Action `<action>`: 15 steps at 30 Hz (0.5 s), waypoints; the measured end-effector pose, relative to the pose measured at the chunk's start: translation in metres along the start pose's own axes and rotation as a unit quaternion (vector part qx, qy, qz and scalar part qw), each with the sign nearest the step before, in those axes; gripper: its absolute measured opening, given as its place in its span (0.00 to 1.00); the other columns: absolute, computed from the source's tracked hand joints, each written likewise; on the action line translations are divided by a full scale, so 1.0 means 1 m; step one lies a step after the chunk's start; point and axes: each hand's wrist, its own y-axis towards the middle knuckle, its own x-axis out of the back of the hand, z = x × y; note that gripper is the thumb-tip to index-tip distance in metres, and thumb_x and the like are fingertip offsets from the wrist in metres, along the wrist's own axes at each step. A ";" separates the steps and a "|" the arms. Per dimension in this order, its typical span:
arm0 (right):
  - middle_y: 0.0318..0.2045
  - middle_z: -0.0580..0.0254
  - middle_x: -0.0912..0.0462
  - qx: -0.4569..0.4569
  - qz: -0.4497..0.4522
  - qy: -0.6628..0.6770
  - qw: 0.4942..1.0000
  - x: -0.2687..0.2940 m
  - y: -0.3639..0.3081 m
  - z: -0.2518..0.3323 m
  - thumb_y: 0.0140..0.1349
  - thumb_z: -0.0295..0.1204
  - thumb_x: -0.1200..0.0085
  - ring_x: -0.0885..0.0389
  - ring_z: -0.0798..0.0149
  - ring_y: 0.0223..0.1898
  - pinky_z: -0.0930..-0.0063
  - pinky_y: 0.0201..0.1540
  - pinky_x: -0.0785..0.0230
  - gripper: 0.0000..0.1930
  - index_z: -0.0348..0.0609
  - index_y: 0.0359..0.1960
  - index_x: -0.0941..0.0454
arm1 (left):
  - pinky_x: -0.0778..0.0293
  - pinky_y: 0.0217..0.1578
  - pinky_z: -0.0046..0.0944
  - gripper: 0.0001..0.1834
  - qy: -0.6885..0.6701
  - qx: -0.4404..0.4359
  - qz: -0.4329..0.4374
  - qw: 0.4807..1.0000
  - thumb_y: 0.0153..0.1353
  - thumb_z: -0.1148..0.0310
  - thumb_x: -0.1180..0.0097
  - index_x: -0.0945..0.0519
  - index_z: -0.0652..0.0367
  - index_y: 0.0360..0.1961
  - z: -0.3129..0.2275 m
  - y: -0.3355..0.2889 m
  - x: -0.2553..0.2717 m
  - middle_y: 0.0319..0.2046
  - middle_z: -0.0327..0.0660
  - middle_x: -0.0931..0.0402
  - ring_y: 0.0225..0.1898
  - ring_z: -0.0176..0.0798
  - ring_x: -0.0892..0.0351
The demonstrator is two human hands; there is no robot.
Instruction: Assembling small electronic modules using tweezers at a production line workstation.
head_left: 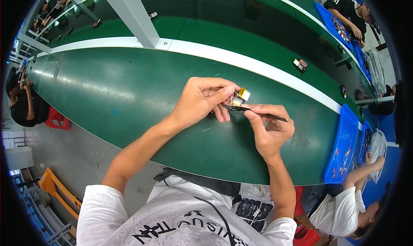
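Note:
Over the green bench, my left hand (202,99) pinches a small electronic assembly (235,101) between thumb and fingers. The assembly has a dark casing, reddish wiring and a silver battery-like pouch (245,94) with yellow tape sticking up at its upper right. My right hand (272,127) grips a thin black tweezer-like tool (269,115). The tool's tip meets the near edge of the assembly, and its rear end points right past my fingers. Fine detail where the tip touches is too small to make out.
A blue tray (343,138) with small parts stands at the bench's right end. Beyond the white rail (249,65), a green conveyor belt (206,33) carries scattered units, one unit (300,65) at right. A grey post (131,16) rises from the rail. Co-workers sit left, right and far right.

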 end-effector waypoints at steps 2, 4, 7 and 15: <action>0.32 0.59 0.09 0.009 0.002 -0.005 1.000 0.000 0.001 0.001 0.55 0.18 0.29 0.30 0.84 0.16 0.87 0.19 0.44 0.08 0.37 0.32 0.17 | 0.18 0.21 0.31 0.17 -0.004 0.005 0.000 1.000 0.75 0.67 0.47 0.19 0.74 0.52 -0.001 0.000 0.001 0.36 0.51 0.15 0.24 0.38 0.14; 0.32 0.58 0.09 0.029 0.004 -0.017 0.999 0.000 0.002 0.001 0.55 0.17 0.29 0.30 0.84 0.16 0.87 0.18 0.44 0.08 0.37 0.32 0.17 | 0.18 0.21 0.31 0.17 -0.008 0.009 0.002 1.000 0.74 0.68 0.46 0.19 0.74 0.53 -0.001 0.001 0.001 0.36 0.51 0.15 0.24 0.38 0.14; 0.32 0.57 0.09 0.038 0.006 -0.022 0.999 0.001 0.003 -0.001 0.55 0.17 0.29 0.31 0.84 0.15 0.87 0.18 0.44 0.08 0.37 0.32 0.17 | 0.19 0.21 0.30 0.15 -0.024 0.015 0.010 1.000 0.72 0.71 0.44 0.19 0.74 0.52 -0.004 0.001 0.002 0.36 0.49 0.15 0.25 0.36 0.14; 0.32 0.58 0.09 0.037 0.022 -0.018 0.999 0.004 0.005 0.000 0.55 0.17 0.29 0.32 0.84 0.15 0.87 0.18 0.45 0.07 0.37 0.33 0.16 | 0.20 0.21 0.30 0.15 -0.012 0.029 0.020 0.999 0.70 0.73 0.42 0.19 0.74 0.53 -0.009 0.001 0.004 0.36 0.49 0.15 0.26 0.35 0.14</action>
